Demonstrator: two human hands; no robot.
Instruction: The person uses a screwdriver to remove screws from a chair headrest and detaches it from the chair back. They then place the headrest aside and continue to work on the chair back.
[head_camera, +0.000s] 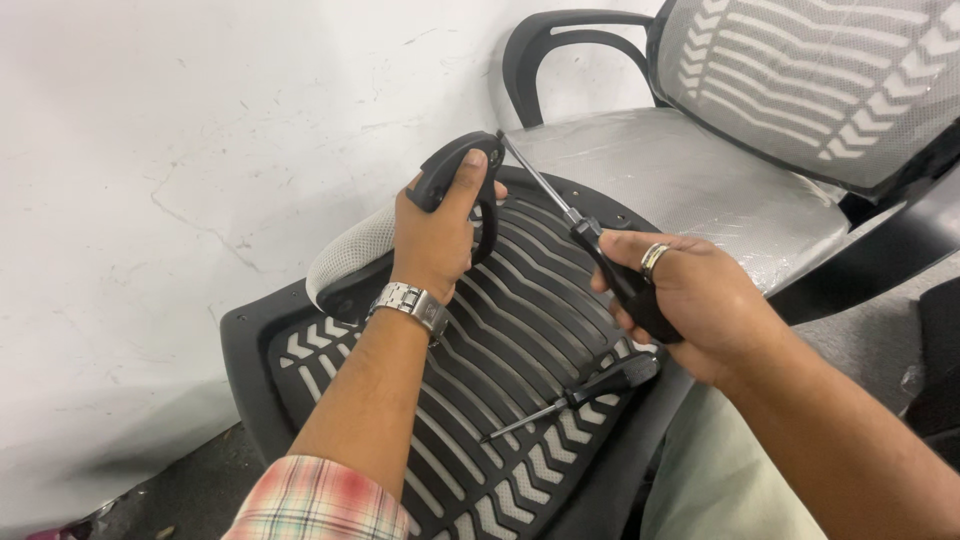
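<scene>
Now the left hand (437, 235) grips the black armrest (452, 170) over the chair back (520, 340); the right hand (690, 300) clamps a screwdriver (590, 245), tip at the armrest's top. Screw-driving step, I'd say; steady alignment needed.

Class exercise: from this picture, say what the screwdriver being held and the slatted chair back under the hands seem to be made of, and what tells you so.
Screwdriver: the shaft looks like bright polished metal, thin and reflective; the handle is matt black, probably plastic or rubber. Slatted chair back: seemingly moulded black plastic with a dull sheen on evenly shaped ribs.
</scene>
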